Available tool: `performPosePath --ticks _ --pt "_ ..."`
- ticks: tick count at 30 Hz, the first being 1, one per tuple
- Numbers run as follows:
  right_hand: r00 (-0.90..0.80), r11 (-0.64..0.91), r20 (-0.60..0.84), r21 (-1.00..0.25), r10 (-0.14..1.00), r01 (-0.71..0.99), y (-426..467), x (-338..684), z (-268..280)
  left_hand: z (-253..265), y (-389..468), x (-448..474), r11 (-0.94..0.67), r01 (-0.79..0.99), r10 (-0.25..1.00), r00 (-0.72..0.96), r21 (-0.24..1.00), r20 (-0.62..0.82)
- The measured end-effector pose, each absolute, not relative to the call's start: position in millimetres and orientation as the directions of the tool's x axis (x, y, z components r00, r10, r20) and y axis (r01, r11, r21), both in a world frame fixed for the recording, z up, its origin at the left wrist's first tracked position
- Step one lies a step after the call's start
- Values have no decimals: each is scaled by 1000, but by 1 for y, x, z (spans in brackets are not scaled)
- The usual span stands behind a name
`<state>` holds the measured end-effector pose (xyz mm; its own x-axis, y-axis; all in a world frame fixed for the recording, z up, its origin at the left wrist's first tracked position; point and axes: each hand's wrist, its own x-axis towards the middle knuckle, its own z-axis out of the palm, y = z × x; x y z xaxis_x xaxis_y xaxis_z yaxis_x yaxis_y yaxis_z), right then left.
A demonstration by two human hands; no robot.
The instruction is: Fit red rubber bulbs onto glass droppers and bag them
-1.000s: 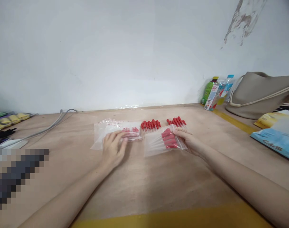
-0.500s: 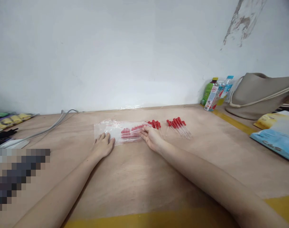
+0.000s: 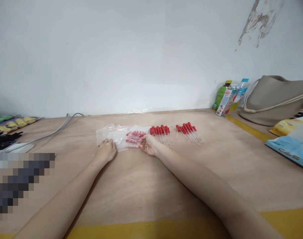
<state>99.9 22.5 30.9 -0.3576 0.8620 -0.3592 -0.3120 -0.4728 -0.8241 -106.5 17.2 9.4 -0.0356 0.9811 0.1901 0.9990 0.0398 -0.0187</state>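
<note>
Several red-bulbed droppers point(image 3: 137, 133) with thin clear stems lie in a flat clear plastic bag point(image 3: 117, 145) at the middle of the table. My right hand point(image 3: 148, 146) pinches at the right end of this bag, its fingers closed and partly hidden. On the left part of the bags lies my left hand point(image 3: 106, 150), its fingers curled onto the plastic. Beyond my right hand is a row of loose droppers point(image 3: 162, 130), bulbs towards the wall. Farther right lies a second loose group of droppers point(image 3: 189, 129).
Bottles point(image 3: 226, 99) and a grey drawstring bag point(image 3: 275, 99) stand at the back right, with blue and yellow packets point(image 3: 288, 147) in front. A grey cable point(image 3: 54, 133) runs along the left, near black items point(image 3: 8, 139). Yellow tape point(image 3: 141, 230) marks the near edge.
My right hand has moved left with the bag's end, uncovering more of the row of loose droppers. The spread fingers of my left hand have curled in.
</note>
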Motion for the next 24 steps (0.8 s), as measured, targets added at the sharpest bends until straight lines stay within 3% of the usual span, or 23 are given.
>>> performPosePath --ticks 5,7,9,11,12,14,17,20,24 --pt "-344 -537 -468 -832 814 -139 -1 121 38 23 12 -113 57 991 965 -86 123 248" --pt "-347 -407 -429 -903 834 139 -15 140 39 29 11 -116 68 982 947 -119 177 298" --pt "-255 -89 -205 -911 945 402 -23 165 37 35 9 -116 21 971 910 -117 237 399" --pt "-119 200 161 -754 980 625 -22 195 33 42 3 -109 -137 957 860 -13 255 510" --pt "-75 245 277 -654 958 716 -18 209 31 46 -3 -103 -255 937 833 88 238 546" --pt "27 165 336 -530 941 832 -5 234 26 51 -18 -83 -492 851 791 348 186 503" --pt "116 50 324 -462 939 885 17 252 22 51 -47 -47 -706 690 704 657 160 271" --pt "163 -25 283 -434 945 901 30 250 22 39 -66 -22 -794 578 606 779 187 163" --pt "209 -122 168 -422 963 898 36 235 29 21 -70 -13 -778 582 626 751 237 209"
